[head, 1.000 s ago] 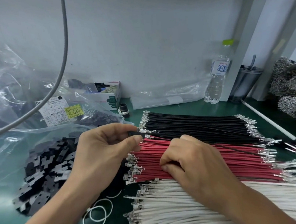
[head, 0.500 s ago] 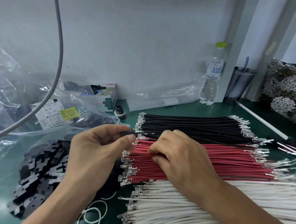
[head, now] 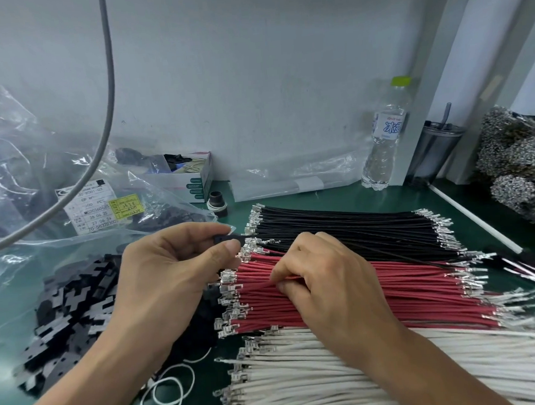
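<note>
Item: small black plastic connector housing (head: 223,238), centre of the frame, just left of the wire ends. It was pinched between thumb and forefinger of the left hand (head: 170,277), the other fingers curled beneath; a thin black lead appeared to run from it toward the right. Item: single red wire (head: 291,277), nipped between thumb and fingertips of the right hand (head: 324,280), whose fingers were curled down onto the flat bundle of red insulated wires (head: 422,290) at centre right. Adjacent stock: bundle of black insulated wires (head: 339,226) above and bundle of white insulated wires (head: 333,370) below, side by side on the green bench mat (head: 369,199), crimped metal terminals at both ends. Lower left: heap of loose black housings (head: 69,314) and white rubber bands (head: 168,393). Upper right: clear plastic water bottle (head: 384,138). Handling, as judged: the wire was very light, limp and smooth-jacketed, likely to slip or drag its neighbours. It was best taken on the insulation close behind the terminal, since the thin crimp would probably bend or snag. The housing was light, rigid and small, best held by its flat sides.
</note>
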